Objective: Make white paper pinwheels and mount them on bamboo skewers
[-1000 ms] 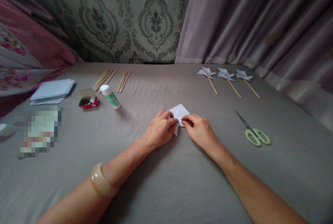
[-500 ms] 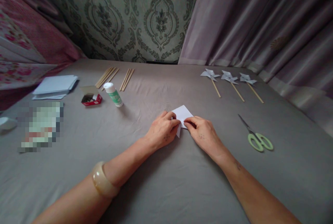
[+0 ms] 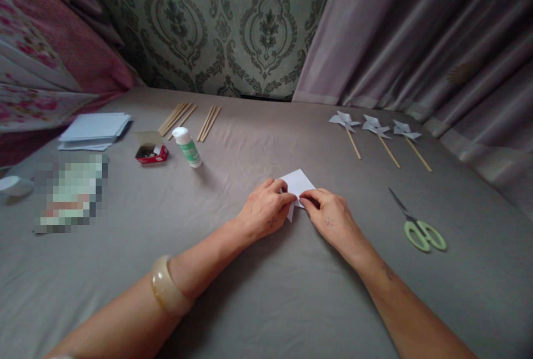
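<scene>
A small white paper square lies on the grey cloth at the middle, partly folded. My left hand rests on its left side with the fingertips pinched on the paper. My right hand presses its right corner, fingers curled and closed on the fold. The two hands' fingertips nearly meet over the paper. A pale bangle sits on my left wrist. Most of the paper's near half is hidden under my fingers.
Green-handled scissors lie to the right. Three paper pinwheels on sticks lie at the back right. A glue bottle, a red box, wooden sticks and a paper stack sit at the back left.
The hands stay on the paper with only slight finger shifts. The view has drifted a little, so everything sits slightly further right in the frame.
</scene>
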`<state>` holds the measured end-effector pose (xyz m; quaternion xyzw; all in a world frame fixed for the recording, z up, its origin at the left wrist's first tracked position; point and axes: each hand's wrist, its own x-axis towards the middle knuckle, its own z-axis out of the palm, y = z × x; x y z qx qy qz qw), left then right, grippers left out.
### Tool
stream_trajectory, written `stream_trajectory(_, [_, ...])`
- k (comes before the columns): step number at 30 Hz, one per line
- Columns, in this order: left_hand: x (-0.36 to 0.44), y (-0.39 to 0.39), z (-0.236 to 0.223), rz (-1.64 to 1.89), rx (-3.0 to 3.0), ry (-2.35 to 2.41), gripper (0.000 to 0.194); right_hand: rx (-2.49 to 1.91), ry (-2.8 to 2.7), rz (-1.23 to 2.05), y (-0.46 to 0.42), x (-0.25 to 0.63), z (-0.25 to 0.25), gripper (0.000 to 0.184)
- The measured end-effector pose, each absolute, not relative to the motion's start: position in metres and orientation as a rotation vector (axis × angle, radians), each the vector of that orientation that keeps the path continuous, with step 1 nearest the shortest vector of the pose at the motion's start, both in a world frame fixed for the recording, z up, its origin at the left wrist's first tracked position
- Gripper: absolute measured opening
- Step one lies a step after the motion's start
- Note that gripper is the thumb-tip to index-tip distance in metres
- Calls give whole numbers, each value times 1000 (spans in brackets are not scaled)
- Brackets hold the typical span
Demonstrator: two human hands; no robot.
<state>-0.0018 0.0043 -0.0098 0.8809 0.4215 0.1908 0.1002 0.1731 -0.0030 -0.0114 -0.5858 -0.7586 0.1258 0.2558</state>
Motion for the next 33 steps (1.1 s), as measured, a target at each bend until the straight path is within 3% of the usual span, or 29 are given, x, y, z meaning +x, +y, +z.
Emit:
stream_trajectory(15, [-2, 5, -12, 564, 2638, 1225, 28, -1622, -2038, 334, -3, 171, -12, 16])
stream_trajectory(33, [-1, 4, -6, 468, 2642, 1262, 30, -1585, -2132, 276, -4, 170, -13, 27])
